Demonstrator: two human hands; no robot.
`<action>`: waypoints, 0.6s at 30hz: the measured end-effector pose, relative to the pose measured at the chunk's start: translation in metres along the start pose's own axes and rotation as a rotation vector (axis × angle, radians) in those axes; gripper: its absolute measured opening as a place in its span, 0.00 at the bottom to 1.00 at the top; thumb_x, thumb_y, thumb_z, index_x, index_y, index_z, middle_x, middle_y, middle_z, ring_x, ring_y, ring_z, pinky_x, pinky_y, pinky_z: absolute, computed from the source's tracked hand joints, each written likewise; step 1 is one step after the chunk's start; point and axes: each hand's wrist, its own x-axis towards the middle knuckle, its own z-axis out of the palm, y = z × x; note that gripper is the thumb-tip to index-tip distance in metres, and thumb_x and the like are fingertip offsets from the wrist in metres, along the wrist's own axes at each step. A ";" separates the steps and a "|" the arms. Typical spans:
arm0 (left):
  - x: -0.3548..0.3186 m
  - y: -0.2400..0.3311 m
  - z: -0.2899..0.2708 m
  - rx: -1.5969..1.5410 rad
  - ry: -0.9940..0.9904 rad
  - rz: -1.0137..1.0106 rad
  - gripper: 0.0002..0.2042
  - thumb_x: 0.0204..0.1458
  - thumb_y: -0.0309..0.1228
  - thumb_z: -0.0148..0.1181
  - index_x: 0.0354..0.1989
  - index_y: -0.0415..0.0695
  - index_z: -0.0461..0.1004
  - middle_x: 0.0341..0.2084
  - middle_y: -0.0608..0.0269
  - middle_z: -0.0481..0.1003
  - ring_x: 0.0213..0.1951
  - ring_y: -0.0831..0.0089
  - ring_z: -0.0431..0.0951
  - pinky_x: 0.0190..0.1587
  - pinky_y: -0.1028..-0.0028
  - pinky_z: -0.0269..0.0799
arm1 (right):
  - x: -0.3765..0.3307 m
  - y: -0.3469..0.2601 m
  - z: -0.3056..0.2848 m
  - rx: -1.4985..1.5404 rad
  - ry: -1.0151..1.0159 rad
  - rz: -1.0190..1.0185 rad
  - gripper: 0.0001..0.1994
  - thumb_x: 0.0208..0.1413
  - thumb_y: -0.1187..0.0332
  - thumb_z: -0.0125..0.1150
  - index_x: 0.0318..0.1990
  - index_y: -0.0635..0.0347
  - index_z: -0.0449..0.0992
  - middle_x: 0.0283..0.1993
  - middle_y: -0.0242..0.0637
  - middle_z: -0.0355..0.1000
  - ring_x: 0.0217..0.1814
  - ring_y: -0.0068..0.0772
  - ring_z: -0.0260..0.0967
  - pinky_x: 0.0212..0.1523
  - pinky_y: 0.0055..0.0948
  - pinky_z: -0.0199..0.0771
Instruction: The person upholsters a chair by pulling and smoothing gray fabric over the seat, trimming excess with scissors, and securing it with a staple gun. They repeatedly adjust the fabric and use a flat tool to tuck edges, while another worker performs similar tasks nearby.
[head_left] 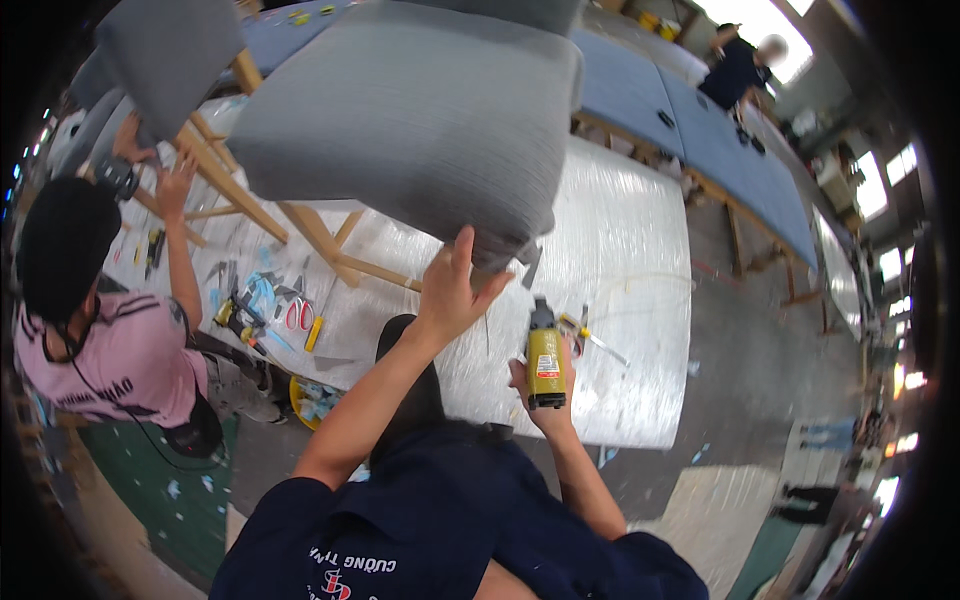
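Observation:
My left hand (455, 290) reaches up and presses against the lower front corner of a grey upholstered chair seat (410, 120), fingers spread on the fabric. The chair lies tilted on a worktable, its wooden legs (320, 235) pointing left and down. My right hand (545, 405) grips a yellow and black staple gun (546, 358), held upright just right of the seat corner and a little apart from it. A thin hose (640, 285) trails away from the gun across the table.
The worktable (630, 230) is covered in white wrap. A person in a pink shirt (110, 355) at the left holds a second grey chair (165, 55). Scissors and small tools (270, 310) lie near them. Blue padded benches (700, 130) and another person (735, 70) stand beyond.

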 end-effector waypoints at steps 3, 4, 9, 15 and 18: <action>-0.041 -0.005 -0.041 -0.189 -0.076 -0.196 0.45 0.60 0.37 0.68 0.78 0.39 0.45 0.62 0.37 0.70 0.56 0.49 0.79 0.56 0.56 0.75 | -0.008 0.129 0.000 -0.133 -0.064 0.304 0.35 0.48 0.67 0.80 0.63 0.61 0.67 0.46 0.45 0.80 0.46 0.46 0.81 0.49 0.41 0.79; -0.058 -0.004 -0.062 -0.156 -0.120 -0.299 0.42 0.60 0.34 0.66 0.78 0.39 0.47 0.65 0.39 0.68 0.58 0.49 0.78 0.58 0.57 0.74 | -0.013 0.187 0.006 -0.205 -0.100 0.437 0.39 0.46 0.66 0.81 0.65 0.59 0.66 0.50 0.47 0.80 0.52 0.49 0.80 0.55 0.43 0.78; -0.130 -0.018 -0.135 -0.234 -0.012 -0.633 0.36 0.61 0.25 0.61 0.77 0.41 0.54 0.68 0.45 0.67 0.62 0.53 0.76 0.63 0.60 0.72 | 0.022 0.428 -0.105 -0.660 -0.311 0.008 0.29 0.53 0.53 0.72 0.59 0.60 0.78 0.57 0.47 0.79 0.66 0.51 0.72 0.63 0.46 0.73; -0.120 -0.045 -0.220 0.012 0.277 -0.605 0.35 0.62 0.26 0.59 0.78 0.44 0.54 0.71 0.49 0.64 0.68 0.56 0.70 0.67 0.58 0.66 | 0.291 0.066 0.029 0.960 -0.397 0.413 0.45 0.68 0.29 0.39 0.73 0.63 0.64 0.73 0.47 0.66 0.75 0.50 0.61 0.72 0.50 0.62; -0.027 -0.042 -0.189 -0.222 0.284 -0.555 0.35 0.68 0.31 0.52 0.81 0.45 0.45 0.80 0.47 0.46 0.79 0.58 0.50 0.77 0.57 0.51 | 0.322 -0.081 0.026 1.055 -0.307 0.186 0.49 0.68 0.28 0.37 0.79 0.64 0.52 0.79 0.55 0.54 0.81 0.56 0.51 0.77 0.52 0.56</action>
